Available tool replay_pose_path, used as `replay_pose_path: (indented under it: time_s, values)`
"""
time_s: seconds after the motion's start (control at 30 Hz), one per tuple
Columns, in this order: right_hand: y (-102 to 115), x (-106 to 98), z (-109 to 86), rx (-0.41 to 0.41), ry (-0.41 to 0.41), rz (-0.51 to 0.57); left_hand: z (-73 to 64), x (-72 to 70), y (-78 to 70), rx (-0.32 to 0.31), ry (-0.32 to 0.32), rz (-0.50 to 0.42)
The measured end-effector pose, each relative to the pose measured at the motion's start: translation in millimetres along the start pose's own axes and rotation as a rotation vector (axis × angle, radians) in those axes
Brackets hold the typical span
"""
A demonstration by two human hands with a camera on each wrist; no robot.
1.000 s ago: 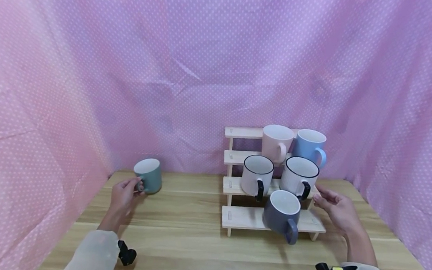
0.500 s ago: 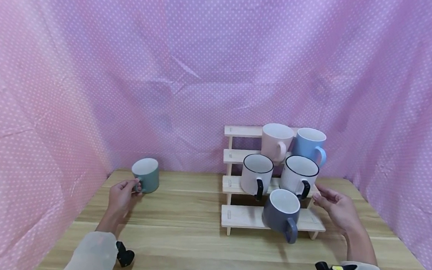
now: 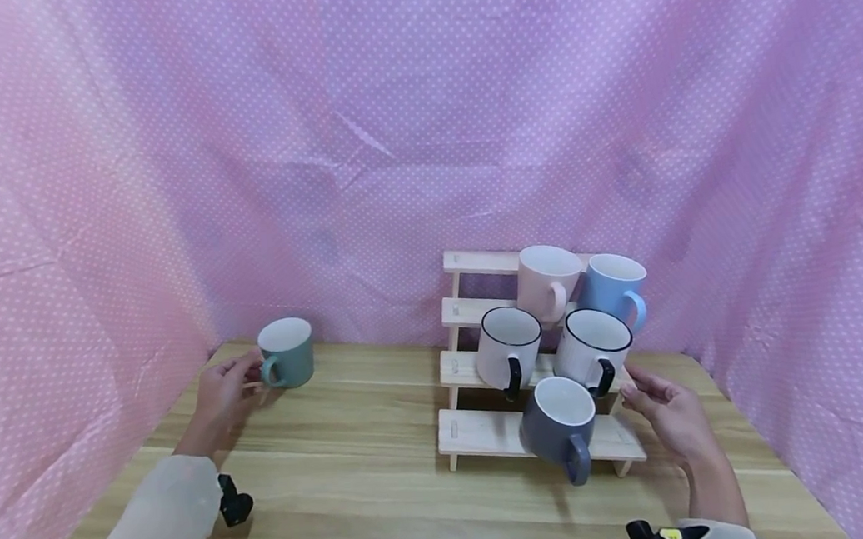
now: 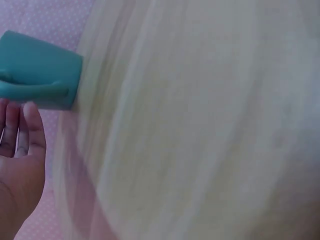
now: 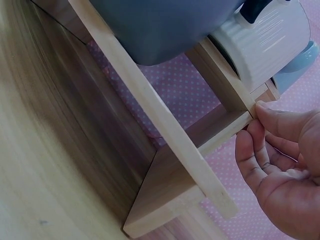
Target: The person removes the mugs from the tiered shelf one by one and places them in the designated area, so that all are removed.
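A green mug (image 3: 287,359) with a white inside stands upright on the table at the back left, its handle toward my left hand (image 3: 224,390). In the left wrist view the fingers of that hand (image 4: 22,165) lie fairly straight, tips right beside the mug handle (image 4: 37,91) and not round it. On the right, my right hand (image 3: 673,419) pinches the end of a shelf of the stepped wooden rack (image 3: 480,433). The right wrist view shows thumb and forefinger (image 5: 282,122) meeting at that shelf's end, below a white mug (image 5: 267,45).
The rack holds a pink mug (image 3: 548,282), a light blue mug (image 3: 609,286), two white mugs with black rims and handles, and a dark grey mug (image 3: 555,424) on the lowest step. Pink dotted cloth (image 3: 365,182) surrounds the wooden table (image 3: 356,475).
My left hand has let go of the green mug's handle and drawn slightly left, away from it. The mug stays on the table. The right hand keeps its hold on the rack.
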State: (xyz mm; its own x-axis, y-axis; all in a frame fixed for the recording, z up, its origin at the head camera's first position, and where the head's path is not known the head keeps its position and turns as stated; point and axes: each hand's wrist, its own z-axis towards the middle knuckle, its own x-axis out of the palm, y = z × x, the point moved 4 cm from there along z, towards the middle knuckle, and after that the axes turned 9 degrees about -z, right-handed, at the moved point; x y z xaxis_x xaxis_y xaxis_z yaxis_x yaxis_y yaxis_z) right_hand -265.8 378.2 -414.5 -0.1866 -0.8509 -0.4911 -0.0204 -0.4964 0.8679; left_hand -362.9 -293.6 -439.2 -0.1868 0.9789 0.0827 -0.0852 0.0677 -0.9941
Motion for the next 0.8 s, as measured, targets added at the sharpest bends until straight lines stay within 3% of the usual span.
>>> replay_pose_path:
  time_s: [0.1, 0.2, 0.6, 0.8]
  values:
    - [1, 0, 0.4, -0.001, -0.002, 0.009, 4.2, -3.9, -11.0, 0.016, -0.046, -0.062]
    - [1, 0, 0.6, -0.003, -0.001, 0.024, 9.7, -2.1, -21.7, 0.023, -0.052, -0.111]
    - [-2, 1, 1.4, -0.004, -0.006, 0.036, 30.2, 32.2, -64.9, 0.094, 0.051, 0.050]
    - [-2, 2, 1.0, 0.003, -0.011, 0.039, 33.3, 60.1, -79.0, 0.067, 0.194, 0.089]
